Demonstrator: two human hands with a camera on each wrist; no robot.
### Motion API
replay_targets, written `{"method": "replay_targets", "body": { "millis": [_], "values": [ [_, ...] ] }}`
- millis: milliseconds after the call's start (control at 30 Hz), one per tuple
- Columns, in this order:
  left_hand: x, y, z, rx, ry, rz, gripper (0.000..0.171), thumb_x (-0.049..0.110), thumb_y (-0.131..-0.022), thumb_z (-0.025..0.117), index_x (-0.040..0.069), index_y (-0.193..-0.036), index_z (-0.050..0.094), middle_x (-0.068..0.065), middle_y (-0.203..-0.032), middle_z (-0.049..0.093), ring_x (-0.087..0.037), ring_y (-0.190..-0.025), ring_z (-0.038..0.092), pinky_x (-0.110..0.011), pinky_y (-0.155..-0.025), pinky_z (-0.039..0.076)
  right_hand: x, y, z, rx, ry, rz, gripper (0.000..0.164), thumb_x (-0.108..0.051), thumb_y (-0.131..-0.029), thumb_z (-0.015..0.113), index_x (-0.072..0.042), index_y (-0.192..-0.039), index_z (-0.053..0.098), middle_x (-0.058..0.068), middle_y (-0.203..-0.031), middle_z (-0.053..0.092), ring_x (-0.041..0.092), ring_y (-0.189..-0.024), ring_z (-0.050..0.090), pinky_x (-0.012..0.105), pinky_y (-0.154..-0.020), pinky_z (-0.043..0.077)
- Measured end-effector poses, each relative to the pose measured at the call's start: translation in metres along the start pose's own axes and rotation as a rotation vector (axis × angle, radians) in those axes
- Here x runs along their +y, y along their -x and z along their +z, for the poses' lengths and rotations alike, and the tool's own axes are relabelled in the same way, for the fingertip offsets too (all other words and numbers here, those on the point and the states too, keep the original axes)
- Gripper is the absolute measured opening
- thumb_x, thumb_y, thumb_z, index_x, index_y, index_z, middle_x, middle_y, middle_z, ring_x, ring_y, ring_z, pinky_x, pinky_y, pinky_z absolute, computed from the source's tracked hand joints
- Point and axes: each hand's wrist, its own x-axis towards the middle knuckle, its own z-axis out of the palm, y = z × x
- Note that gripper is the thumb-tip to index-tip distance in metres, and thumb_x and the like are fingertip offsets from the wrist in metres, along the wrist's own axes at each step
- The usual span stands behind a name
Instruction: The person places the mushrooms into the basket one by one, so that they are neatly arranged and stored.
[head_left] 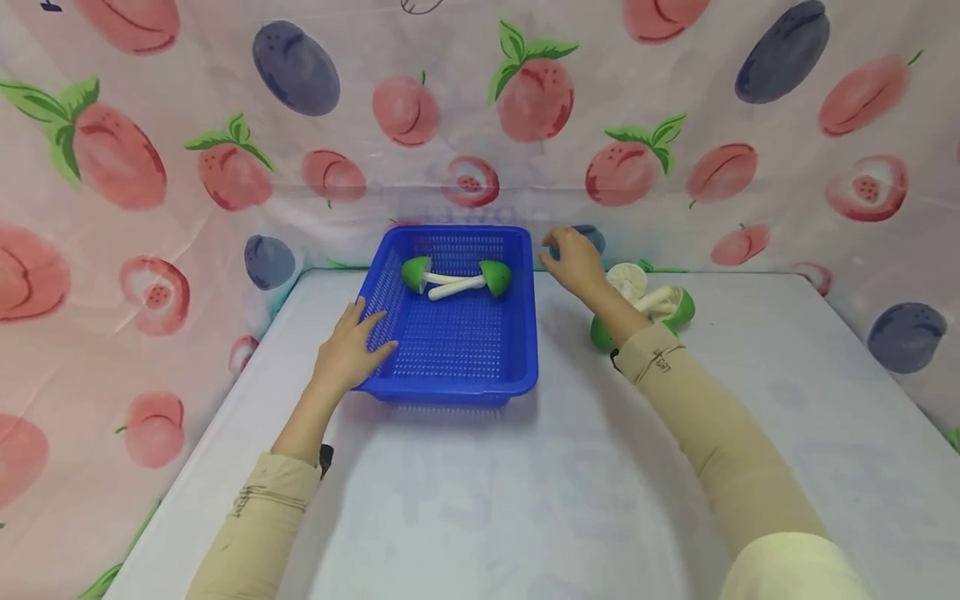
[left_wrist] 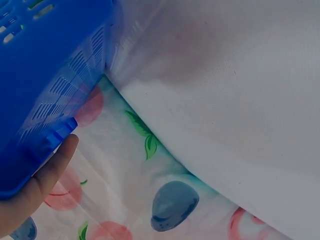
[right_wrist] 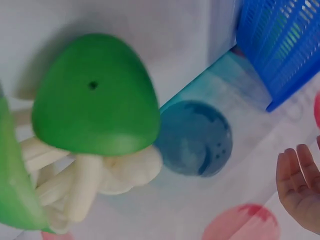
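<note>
A blue plastic basket (head_left: 450,387) stands on the table, with two toy mushrooms with green caps (head_left: 495,277) and white stems lying at its far end. At the basket's left rim my left hand (head_left: 348,350) rests with fingers spread; a straight finger touches the rim in the left wrist view. My right hand (head_left: 576,265) is just right of the basket's far corner, fingers loosely bent and holding nothing. Beyond the right forearm lies a pile of similar toy mushrooms (head_left: 678,312), partly hidden by that arm. Their green cap (right_wrist: 97,95) and pale stems appear close up in the right wrist view.
A white-covered table (head_left: 585,492) carries everything. Fruit-printed cloth (head_left: 465,100) hangs behind the table and along both sides. The mushroom pile lies near the table's back edge, right of the basket.
</note>
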Motion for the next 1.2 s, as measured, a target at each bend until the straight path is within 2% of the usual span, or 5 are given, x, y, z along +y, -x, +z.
{"method": "replay_targets", "body": {
  "millis": [367, 600, 933, 1100, 1200],
  "values": [
    [-0.003, 0.003, 0.000, 0.001, 0.000, 0.005, 0.061, 0.037, -0.094, 0.053, 0.005, -0.144, 0.037, -0.024, -0.156, 0.011, -0.041, -0.145, 0.008, -0.070, -0.101, 0.027, 0.031, 0.010, -0.025, -0.116, 0.002, 0.152, 0.038, -0.017, -0.095, 0.051, 0.007, -0.124, 0.051, 0.028, -0.124, 0.054, 0.041, -0.113, 0.052, 0.052, -0.095, 0.043],
    [-0.002, 0.001, -0.001, -0.003, 0.007, 0.009, 0.062, 0.038, -0.094, 0.052, 0.006, -0.144, 0.037, -0.023, -0.156, 0.011, -0.040, -0.145, 0.007, -0.070, -0.101, 0.027, 0.056, 0.019, -0.037, -0.172, 0.034, 0.259, 0.039, -0.016, -0.094, 0.050, 0.013, -0.120, 0.049, 0.033, -0.119, 0.054, 0.044, -0.107, 0.053, 0.052, -0.091, 0.045],
    [-0.002, 0.001, -0.001, 0.000, 0.002, 0.003, 0.062, 0.040, -0.093, 0.052, 0.007, -0.144, 0.037, -0.022, -0.157, 0.011, -0.040, -0.145, 0.007, -0.069, -0.102, 0.027, 0.100, 0.013, -0.033, -0.257, 0.026, 0.356, 0.051, -0.028, -0.093, 0.055, 0.012, -0.124, 0.048, 0.031, -0.127, 0.049, 0.046, -0.114, 0.049, 0.051, -0.092, 0.046],
    [-0.001, 0.001, -0.002, -0.014, 0.007, 0.003, 0.063, 0.040, -0.094, 0.052, 0.006, -0.145, 0.036, -0.022, -0.157, 0.010, -0.040, -0.145, 0.006, -0.069, -0.102, 0.026, 0.093, 0.018, -0.036, -0.308, 0.057, 0.390, 0.052, -0.022, -0.093, 0.053, 0.017, -0.126, 0.044, 0.035, -0.129, 0.047, 0.047, -0.112, 0.051, 0.052, -0.095, 0.045],
    [-0.001, 0.001, -0.001, -0.018, 0.004, 0.003, 0.063, 0.039, -0.094, 0.052, 0.006, -0.145, 0.036, -0.022, -0.157, 0.010, -0.040, -0.145, 0.006, -0.070, -0.102, 0.026, 0.088, 0.022, -0.036, -0.309, 0.073, 0.401, 0.047, -0.018, -0.093, 0.053, 0.020, -0.120, 0.047, 0.036, -0.121, 0.052, 0.043, -0.096, 0.058, 0.049, -0.086, 0.049]
  ]
}}
